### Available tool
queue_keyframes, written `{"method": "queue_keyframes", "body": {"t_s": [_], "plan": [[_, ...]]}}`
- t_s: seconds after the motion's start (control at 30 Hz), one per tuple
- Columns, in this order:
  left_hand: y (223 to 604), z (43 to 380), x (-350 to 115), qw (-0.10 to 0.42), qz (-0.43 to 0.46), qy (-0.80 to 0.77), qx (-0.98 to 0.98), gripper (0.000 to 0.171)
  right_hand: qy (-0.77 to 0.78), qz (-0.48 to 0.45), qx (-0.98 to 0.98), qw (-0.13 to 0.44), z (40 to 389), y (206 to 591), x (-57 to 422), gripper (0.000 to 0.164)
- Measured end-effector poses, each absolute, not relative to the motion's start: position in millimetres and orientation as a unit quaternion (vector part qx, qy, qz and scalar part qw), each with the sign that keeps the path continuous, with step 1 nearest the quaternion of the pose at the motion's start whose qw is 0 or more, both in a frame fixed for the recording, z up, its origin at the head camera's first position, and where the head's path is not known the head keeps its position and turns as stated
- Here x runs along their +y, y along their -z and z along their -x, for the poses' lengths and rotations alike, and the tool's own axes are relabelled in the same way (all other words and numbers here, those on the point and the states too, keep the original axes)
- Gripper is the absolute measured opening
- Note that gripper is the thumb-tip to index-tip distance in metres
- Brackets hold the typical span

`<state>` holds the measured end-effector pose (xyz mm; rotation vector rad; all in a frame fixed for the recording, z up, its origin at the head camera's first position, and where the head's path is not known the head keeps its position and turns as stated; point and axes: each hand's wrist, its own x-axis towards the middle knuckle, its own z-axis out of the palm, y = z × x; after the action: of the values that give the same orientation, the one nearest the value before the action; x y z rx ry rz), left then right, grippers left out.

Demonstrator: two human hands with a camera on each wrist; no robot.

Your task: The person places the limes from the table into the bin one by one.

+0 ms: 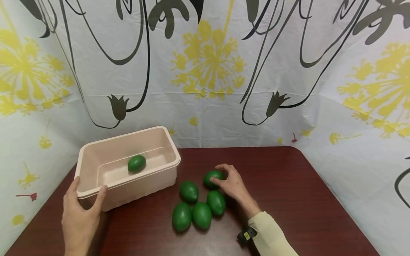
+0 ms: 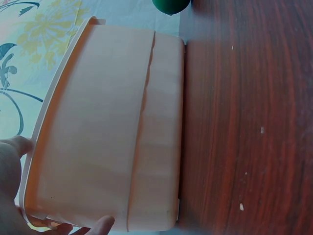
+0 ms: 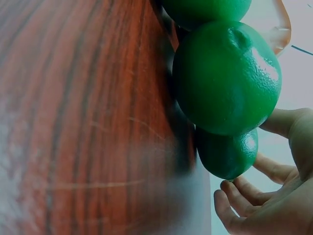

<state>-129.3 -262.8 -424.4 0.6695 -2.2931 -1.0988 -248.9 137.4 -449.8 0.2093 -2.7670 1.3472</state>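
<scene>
Clock read from your right near fruit (image 1: pixel 201 215) in the head view, 12 away from you. Your left near fruit (image 1: pixel 182 217) sits just beside it at 9. Your left hand (image 1: pixel 80 217) is out at 9, gripping the box (image 1: pixel 137 189) by its near left corner: thumb on the front, fingers on the left rim. Your wrist camera (image 1: pixel 246 234) is at 4, beside your pale sleeve (image 1: pixel 272 234). Right rear fruit (image 1: pixel 216 203) at 2, left rear fruit (image 1: pixel 189 192) at 11, both bunched close in. Your right hand (image 1: pixel 232 183) has thumb and fingers curled round the far fruit (image 1: pixel 212 179) at 1; can't tell how firm the pinch is, or whether that fruit is off the bench (image 1: pixel 288 199). Box stands on the bench at 10, opening up, boxed fruit (image 1: pixel 137 164) lying on its floor. Behind everything, a white cloth (image 1: pixel 221 128) printed with yellow flowers and dark stems.
</scene>
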Motion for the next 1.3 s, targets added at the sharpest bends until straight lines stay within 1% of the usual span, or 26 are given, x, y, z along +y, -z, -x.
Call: {"method": "queue_keyframes", "body": {"t_s": [0.13,0.33,0.63,0.83,1.3], "plan": [[425,129,-261,0.251,-0.245,0.408,-0.843,0.089,-0.431,-0.065,-0.9,0.023,249,452,141,0.048],[425,129,-260,0.244,-0.25,0.403,-0.846,0.09,-0.438,-0.062,-0.897,0.0,247,457,144,0.052],[427,131,-261,0.26,-0.24,0.405,-0.843,0.089,-0.453,-0.06,-0.89,-0.011,251,458,144,0.05],[428,130,-261,0.261,-0.24,0.408,-0.841,0.089,-0.451,-0.059,-0.89,-0.009,251,459,145,0.049],[425,128,-263,0.268,-0.244,0.406,-0.839,0.09,-0.462,-0.045,-0.886,0.018,254,457,140,0.049]]}}
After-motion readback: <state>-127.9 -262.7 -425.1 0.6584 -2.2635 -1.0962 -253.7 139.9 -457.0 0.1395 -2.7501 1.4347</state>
